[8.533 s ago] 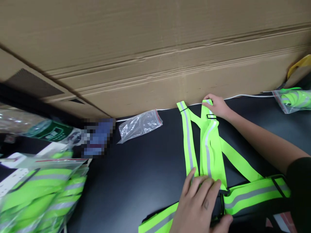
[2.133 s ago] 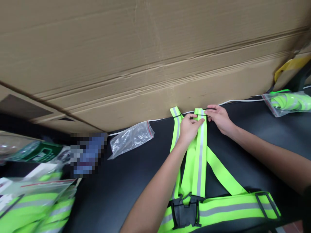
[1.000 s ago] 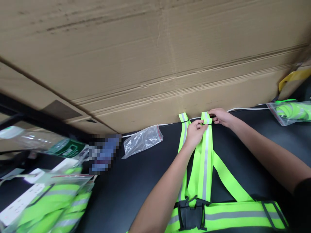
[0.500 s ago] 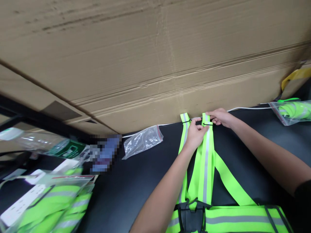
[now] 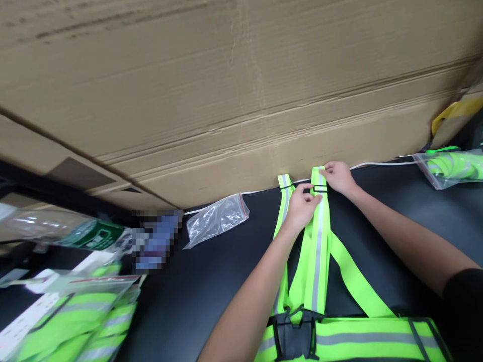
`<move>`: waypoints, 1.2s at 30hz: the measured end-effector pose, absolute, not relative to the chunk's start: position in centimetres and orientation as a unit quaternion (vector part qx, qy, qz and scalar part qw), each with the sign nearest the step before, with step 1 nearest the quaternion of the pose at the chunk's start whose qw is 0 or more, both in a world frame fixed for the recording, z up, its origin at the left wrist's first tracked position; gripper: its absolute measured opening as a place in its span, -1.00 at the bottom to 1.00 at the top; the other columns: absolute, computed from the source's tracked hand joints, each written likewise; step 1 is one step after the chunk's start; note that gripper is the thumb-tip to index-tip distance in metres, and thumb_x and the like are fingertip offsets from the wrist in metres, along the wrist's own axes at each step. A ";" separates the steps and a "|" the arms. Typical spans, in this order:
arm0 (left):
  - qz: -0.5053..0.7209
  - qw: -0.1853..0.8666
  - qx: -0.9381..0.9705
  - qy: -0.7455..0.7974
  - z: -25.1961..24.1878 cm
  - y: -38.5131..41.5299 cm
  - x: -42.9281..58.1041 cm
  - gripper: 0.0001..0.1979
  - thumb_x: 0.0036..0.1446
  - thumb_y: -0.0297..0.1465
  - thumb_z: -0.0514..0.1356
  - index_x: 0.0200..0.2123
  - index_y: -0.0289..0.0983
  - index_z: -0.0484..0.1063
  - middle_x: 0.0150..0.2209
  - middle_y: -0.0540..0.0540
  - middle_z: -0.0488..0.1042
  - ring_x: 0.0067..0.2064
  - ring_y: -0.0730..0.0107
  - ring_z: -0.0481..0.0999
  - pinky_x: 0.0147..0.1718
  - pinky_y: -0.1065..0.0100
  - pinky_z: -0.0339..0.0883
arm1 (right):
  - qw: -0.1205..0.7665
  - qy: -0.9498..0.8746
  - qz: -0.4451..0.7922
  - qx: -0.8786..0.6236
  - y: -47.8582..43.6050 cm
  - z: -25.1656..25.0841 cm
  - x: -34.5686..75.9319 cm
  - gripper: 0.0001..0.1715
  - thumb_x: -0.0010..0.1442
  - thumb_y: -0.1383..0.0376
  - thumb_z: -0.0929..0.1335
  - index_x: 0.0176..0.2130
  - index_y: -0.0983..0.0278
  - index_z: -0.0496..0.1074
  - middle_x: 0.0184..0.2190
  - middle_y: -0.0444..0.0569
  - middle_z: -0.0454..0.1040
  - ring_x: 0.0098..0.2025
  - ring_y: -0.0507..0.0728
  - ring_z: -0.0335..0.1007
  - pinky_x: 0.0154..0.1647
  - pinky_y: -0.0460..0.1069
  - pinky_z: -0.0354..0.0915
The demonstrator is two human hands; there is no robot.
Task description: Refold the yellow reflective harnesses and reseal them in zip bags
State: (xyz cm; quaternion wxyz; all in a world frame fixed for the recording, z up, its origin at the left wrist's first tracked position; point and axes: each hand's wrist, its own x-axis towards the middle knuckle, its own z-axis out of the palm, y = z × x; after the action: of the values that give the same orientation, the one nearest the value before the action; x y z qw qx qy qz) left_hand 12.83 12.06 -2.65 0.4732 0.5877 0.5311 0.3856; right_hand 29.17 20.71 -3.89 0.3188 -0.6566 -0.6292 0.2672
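A neon green reflective vest of straps with grey stripes lies on the black table. Its black buckle sits at the near edge on the waist belt. My left hand pinches the far end of the doubled shoulder strap, just below a small black slider. My right hand pinches the same strap end from the right, at the slider. A second strap end lies free to the left of my hands.
A big cardboard box stands along the table's far edge, close behind my hands. An empty zip bag lies left of the vest. Bagged green vests pile at the near left, another bagged one at the far right. A white cable runs along the box.
Over the last second both hands stayed at the strap's far end, with small finger shifts at the slider. Earlier my left hand came up there from the buckle.
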 end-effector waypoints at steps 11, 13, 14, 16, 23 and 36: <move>0.144 0.245 0.781 0.556 0.6 10.5 12.7 -0.70 0.24 -0.42 0.14 0.02 -0.32 0.48 -0.40 -0.13 0.50 -0.37 0.16 0.53 -0.35 0.26 0.31 | 0.260 -0.782 0.045 -0.565 19.6 -3.6 29.8 -0.79 0.25 0.21 0.39 -0.11 0.20 0.48 -0.11 0.03 0.53 -0.12 0.21 0.43 -0.23 0.02 0.22; 0.104 0.210 0.804 0.546 1.6 9.5 12.7 -0.67 0.26 -0.42 0.14 0.06 -0.38 0.46 -0.22 -0.26 0.53 -0.21 0.03 0.57 -0.25 0.19 0.37 | 0.236 -0.818 0.034 -0.524 19.5 -3.7 29.6 -0.83 0.31 0.23 0.33 -0.16 0.20 0.52 -0.11 0.03 0.53 -0.05 0.21 0.40 -0.15 0.02 0.24; 0.087 0.198 0.814 0.539 2.2 8.9 12.7 -0.65 0.27 -0.40 0.14 0.09 -0.40 0.44 -0.15 -0.31 0.51 -0.14 -0.01 0.56 -0.20 0.15 0.39 | 0.224 -0.831 0.030 -0.508 19.5 -3.8 29.5 -0.79 0.33 0.23 0.31 -0.19 0.21 0.53 -0.13 0.03 0.53 -0.04 0.21 0.39 -0.11 0.03 0.24; 0.062 0.188 0.833 0.517 3.7 7.5 12.2 -0.59 0.27 -0.35 0.18 0.13 -0.41 0.41 -0.03 -0.34 0.47 -0.03 -0.05 0.53 -0.10 0.11 0.40 | 0.205 -0.850 0.024 -0.485 19.5 -4.0 29.3 -0.71 0.37 0.20 0.27 -0.21 0.23 0.55 -0.15 0.05 0.53 -0.04 0.22 0.37 -0.02 0.06 0.24; 0.015 0.118 0.900 0.420 8.6 -0.8 7.6 -0.57 0.30 -0.22 0.18 0.17 -0.27 0.39 -0.03 -0.22 0.53 0.00 0.01 0.53 -0.05 0.07 0.47 | 0.167 -0.875 0.010 -0.455 18.9 -4.1 29.3 -0.52 0.39 0.03 0.23 -0.01 0.31 0.50 -0.04 0.16 0.47 0.02 0.30 0.33 0.07 0.14 0.23; 0.080 -0.049 0.829 0.552 0.5 -14.1 -8.8 -0.26 0.16 -0.06 0.27 0.36 -0.04 0.17 0.27 -0.19 0.39 0.23 -0.12 0.44 0.09 -0.05 0.43 | 0.133 -0.878 0.028 -0.460 15.9 -1.1 28.9 -0.45 0.44 0.16 0.09 0.15 0.37 0.41 0.14 0.29 0.41 0.17 0.40 0.30 0.12 0.29 0.24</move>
State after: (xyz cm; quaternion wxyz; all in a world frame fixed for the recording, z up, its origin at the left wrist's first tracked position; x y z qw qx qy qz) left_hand -8.76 -14.14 0.50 -0.0487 0.8288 0.5517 0.0796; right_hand 28.89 15.88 -1.14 0.1332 -0.4595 -0.8777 0.0278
